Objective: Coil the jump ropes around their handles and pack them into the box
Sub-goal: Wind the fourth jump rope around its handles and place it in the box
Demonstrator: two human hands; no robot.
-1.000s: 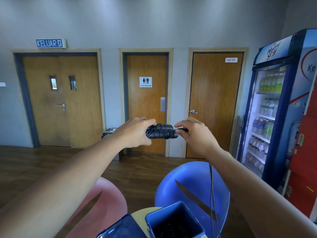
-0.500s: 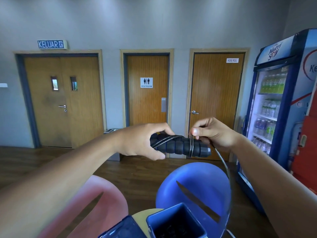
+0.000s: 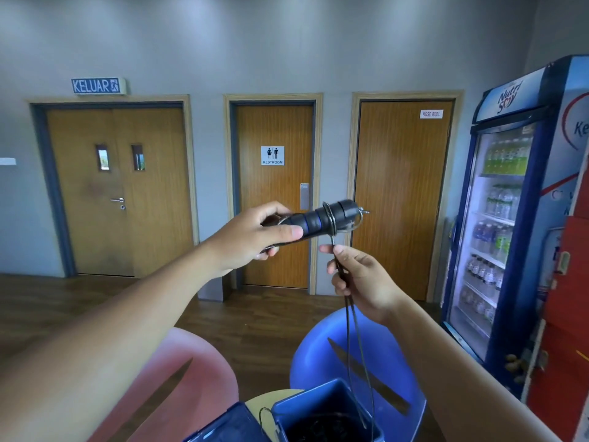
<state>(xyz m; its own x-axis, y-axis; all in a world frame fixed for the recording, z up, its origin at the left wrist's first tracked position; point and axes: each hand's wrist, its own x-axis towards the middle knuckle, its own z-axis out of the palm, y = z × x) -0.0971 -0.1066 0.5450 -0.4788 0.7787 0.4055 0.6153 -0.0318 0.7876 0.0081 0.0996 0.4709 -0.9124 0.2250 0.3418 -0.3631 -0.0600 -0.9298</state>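
Left hand (image 3: 251, 234) is wrapped firmly round the handles (image 3: 318, 218), held well above the box (image 3: 302, 398), with a few turns of rope (image 3: 349, 339) near their far end. Right hand (image 3: 360, 279) pinches the rope just under the handles, other fingers curled round it. Risk: a slack pinch lets the end turns slip off the tip, and the tail hanging into the box could snag its rim. What looks like the lid (image 3: 229, 422) is left of the box, blue chair (image 3: 392, 355) behind it, pink chair (image 3: 197, 371) behind-left, fridge (image 3: 510, 218) far right. Path down looks unobstructed.
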